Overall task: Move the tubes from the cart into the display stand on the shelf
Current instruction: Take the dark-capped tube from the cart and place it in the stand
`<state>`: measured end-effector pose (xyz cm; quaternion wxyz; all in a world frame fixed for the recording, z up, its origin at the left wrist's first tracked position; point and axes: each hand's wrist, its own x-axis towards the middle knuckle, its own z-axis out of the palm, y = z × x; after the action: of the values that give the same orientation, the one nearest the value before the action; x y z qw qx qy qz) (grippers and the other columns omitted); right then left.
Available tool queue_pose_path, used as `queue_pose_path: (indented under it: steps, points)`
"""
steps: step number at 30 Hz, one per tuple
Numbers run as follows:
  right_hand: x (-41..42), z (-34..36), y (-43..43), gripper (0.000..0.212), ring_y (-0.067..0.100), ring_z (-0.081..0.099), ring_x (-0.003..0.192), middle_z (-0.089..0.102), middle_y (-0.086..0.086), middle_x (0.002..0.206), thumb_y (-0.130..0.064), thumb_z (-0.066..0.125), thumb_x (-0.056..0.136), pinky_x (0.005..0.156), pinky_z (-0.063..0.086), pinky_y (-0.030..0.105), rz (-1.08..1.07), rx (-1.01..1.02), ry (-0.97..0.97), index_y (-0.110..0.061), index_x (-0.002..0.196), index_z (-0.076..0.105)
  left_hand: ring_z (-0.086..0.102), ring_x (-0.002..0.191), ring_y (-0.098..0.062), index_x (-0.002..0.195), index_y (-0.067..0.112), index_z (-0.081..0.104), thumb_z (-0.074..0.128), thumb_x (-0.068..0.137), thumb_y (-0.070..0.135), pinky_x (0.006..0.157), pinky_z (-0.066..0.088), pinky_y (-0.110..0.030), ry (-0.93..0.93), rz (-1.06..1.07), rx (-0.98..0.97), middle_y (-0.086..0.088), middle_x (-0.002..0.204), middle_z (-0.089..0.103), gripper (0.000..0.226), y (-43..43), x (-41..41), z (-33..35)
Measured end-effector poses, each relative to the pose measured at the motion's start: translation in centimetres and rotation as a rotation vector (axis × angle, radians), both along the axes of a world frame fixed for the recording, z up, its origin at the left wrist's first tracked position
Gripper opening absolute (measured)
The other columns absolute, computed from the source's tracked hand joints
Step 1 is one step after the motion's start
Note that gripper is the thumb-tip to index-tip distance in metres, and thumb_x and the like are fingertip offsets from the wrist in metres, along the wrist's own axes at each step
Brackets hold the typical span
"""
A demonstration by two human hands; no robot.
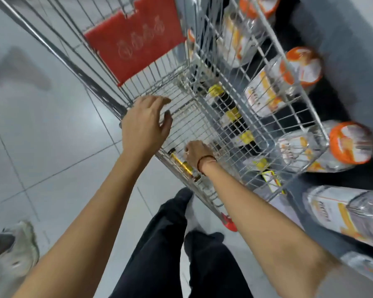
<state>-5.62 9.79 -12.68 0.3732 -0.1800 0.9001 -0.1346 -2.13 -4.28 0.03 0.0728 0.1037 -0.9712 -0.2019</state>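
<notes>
Now right hand grip curled beside tube, closure unclear; left hand spread above cart.

No text can be read: the bottle labels and the red cart flap are blurred

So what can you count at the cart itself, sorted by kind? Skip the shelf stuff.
hands: 2, the left hand and the right hand
gold tube: 1 visible
red flap: 1
Total: 4
</notes>
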Motion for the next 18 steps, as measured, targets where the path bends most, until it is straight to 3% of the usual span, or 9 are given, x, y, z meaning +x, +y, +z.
queue_pose_path:
  steps: [6,12,18]
  points:
    - [0.5,-5.7,-2.5,0.033,0.031,0.054,0.113,0.054,0.014,0.126,-0.013,0.057,0.088,0.091,0.047,0.035,0.008,-0.032,-0.048,-0.007,0.120,0.052,0.057,0.100,-0.026,0.106,0.017,0.063,0.050,0.088,0.026,0.063,0.045,-0.034,-0.018,0.059,-0.116,-0.006,0.100,0.070,0.024,0.2,-0.3,-1.0]
    - [0.7,-8.4,-3.8,0.037,0.034,0.055,0.110,0.051,0.016,0.122,-0.009,0.052,0.089,0.088,0.049,0.039,0.059,-0.004,-0.011,-0.007,0.126,0.046,0.059,0.095,-0.024,0.102,0.017,0.065,0.051,0.087,0.028,0.060,0.034,-0.028,-0.016,0.067,-0.171,-0.003,0.096,0.071,0.024,0.2,-0.3,-1.5]
    - [0.0,-8.1,-3.9,0.043,0.035,0.058,0.104,0.056,0.019,0.115,-0.016,0.065,0.083,0.083,0.049,0.036,0.093,-0.020,-0.041,-0.002,0.120,0.049,0.060,0.091,-0.025,0.100,0.018,0.066,0.051,0.087,0.028,0.059,0.033,-0.029,-0.007,0.075,-0.169,-0.003,0.093,0.072,0.022,0.2,-0.3,-1.6]
